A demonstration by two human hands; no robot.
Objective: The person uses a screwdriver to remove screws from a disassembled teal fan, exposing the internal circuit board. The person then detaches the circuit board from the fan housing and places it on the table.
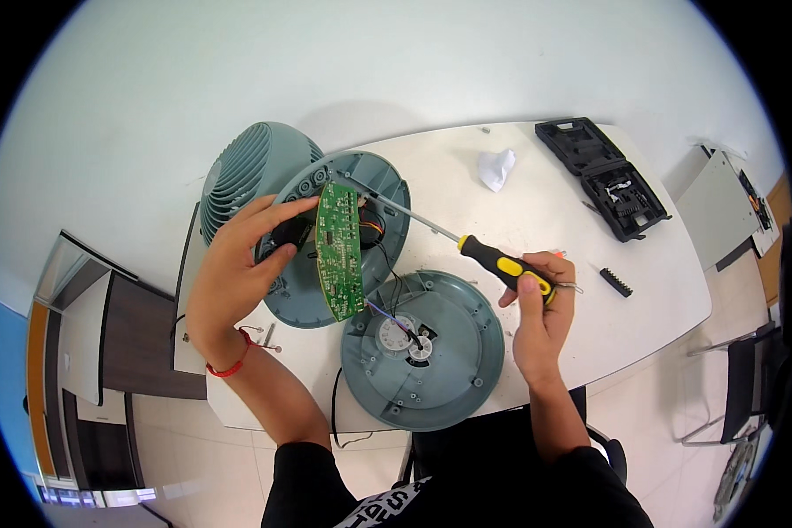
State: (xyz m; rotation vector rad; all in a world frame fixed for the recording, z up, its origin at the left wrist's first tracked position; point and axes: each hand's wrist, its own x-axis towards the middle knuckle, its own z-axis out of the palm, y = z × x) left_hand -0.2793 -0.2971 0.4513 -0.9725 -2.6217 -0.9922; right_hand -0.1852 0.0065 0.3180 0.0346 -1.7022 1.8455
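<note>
My left hand [248,255] is closed at the left edge of a green circuit board [339,255], which stands tilted over the open grey-green fan base [387,189]. In my right hand [541,317] is a black and yellow screwdriver [506,262]. Its long shaft points left, and the tip is by the board's upper right edge; whether it touches is too small to tell. Wires run from the board area down to a round grey-green base cover [449,378] lying with its inside up. Behind my left hand the ribbed fan head [255,172] lies on its side, joined to or against the base.
An open black tool case [620,189] lies at the far right of the white table [625,326]. Near it are a black bit holder [616,282] and crumpled white paper [496,169]. Small metal parts [270,334] lie by my left forearm. A black cable [334,400] hangs over the front edge.
</note>
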